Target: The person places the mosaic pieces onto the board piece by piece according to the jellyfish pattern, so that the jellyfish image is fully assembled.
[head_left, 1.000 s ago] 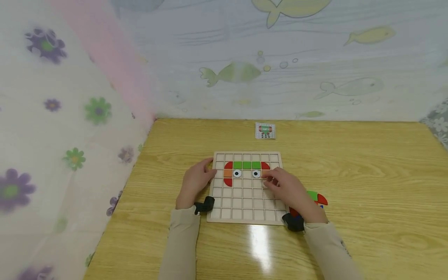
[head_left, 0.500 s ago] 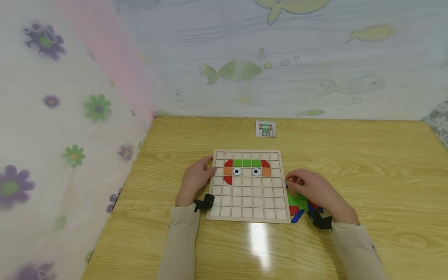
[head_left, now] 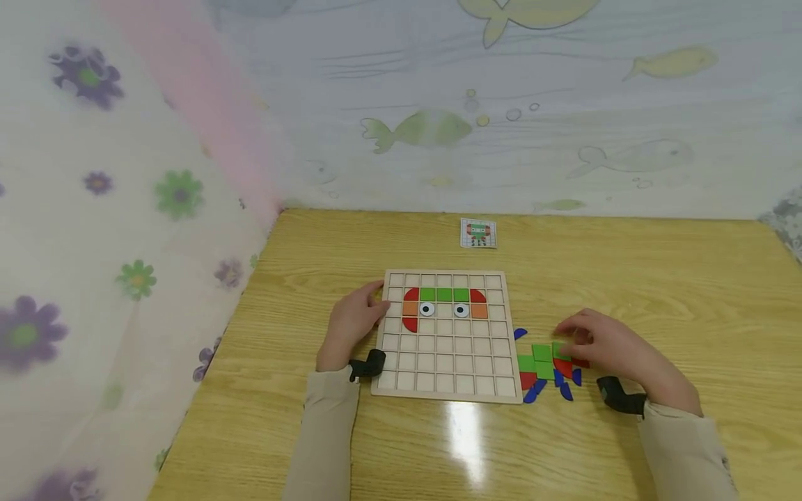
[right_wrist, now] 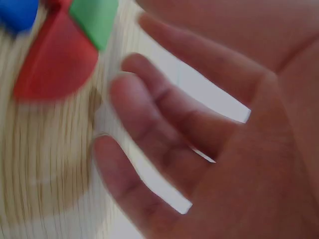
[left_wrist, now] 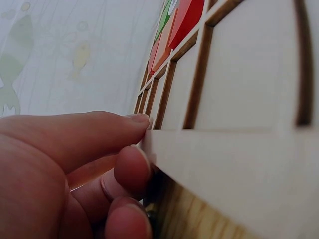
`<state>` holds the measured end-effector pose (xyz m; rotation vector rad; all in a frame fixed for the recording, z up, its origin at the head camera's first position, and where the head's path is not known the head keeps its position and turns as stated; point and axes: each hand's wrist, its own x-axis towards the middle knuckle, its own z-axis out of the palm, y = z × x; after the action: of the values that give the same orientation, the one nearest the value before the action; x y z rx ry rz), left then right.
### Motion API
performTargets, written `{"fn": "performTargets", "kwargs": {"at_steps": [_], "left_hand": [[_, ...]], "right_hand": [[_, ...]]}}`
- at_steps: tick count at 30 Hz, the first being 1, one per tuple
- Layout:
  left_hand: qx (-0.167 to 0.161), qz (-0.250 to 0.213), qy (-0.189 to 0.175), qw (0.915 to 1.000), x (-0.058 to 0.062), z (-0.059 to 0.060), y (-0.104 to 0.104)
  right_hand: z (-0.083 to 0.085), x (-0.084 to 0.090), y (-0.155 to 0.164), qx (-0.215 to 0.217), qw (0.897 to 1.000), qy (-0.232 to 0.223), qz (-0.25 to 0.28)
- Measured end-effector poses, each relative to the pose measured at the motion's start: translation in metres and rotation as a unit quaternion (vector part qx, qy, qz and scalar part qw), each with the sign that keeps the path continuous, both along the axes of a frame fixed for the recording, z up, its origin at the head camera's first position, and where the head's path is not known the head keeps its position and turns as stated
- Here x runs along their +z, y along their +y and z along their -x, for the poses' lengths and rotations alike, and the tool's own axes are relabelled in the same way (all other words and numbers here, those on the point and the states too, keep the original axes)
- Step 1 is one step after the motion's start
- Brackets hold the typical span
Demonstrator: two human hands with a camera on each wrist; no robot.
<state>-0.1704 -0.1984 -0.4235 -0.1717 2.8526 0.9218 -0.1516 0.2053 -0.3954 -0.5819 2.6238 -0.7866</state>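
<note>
In the head view, a square wooden grid board [head_left: 445,363] lies flat on the table. Green, red and orange tiles and two round eye pieces [head_left: 461,310] fill some of its upper cells. My left hand [head_left: 352,325] holds the board's left edge; in the left wrist view the thumb [left_wrist: 130,124] is at the rim, with curled fingertips just below it. To the board's right, my right hand [head_left: 620,351] hovers over loose pieces, partly covering a green tile [head_left: 560,350]. Its fingers are spread and hold nothing in the right wrist view, beside a red rounded piece [right_wrist: 62,64].
Several loose green tiles [head_left: 543,369] and blue rounded pieces [head_left: 566,391] lie against and beyond the board's right edge. Behind the board is a small printed picture card [head_left: 479,233]. A fish-patterned wall covering [head_left: 432,167] rises at the table's far edge.
An orange tile now shows beside the right eye piece, where my right hand was. That hand has moved off the board, rightward over the loose pieces. My left hand stays at the left edge.
</note>
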Motion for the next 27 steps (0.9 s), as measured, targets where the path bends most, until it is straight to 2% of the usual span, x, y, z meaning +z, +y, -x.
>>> {"fn": "performTargets", "kwargs": {"at_steps": [4, 9, 20, 27], "left_hand": [[-0.001, 0.0, -0.002, 1.0, -0.001, 0.0, 0.0], [0.0, -0.004, -0.003, 1.0, 0.001, 0.0, 0.0], [-0.007, -0.003, -0.006, 1.0, 0.002, 0.0, 0.0], [0.004, -0.008, -0.009, 0.9999, 0.002, 0.0, 0.0]], "right_hand": [[0.0, -0.002, 0.01, 0.016, 0.999, -0.03, 0.008], [0.001, -0.005, 0.012, 0.022, 0.998, -0.045, 0.024], [0.002, -0.009, 0.009, 0.017, 0.999, -0.032, 0.016], [0.004, -0.007, 0.001, 0.023, 0.999, -0.026, 0.021]]}}
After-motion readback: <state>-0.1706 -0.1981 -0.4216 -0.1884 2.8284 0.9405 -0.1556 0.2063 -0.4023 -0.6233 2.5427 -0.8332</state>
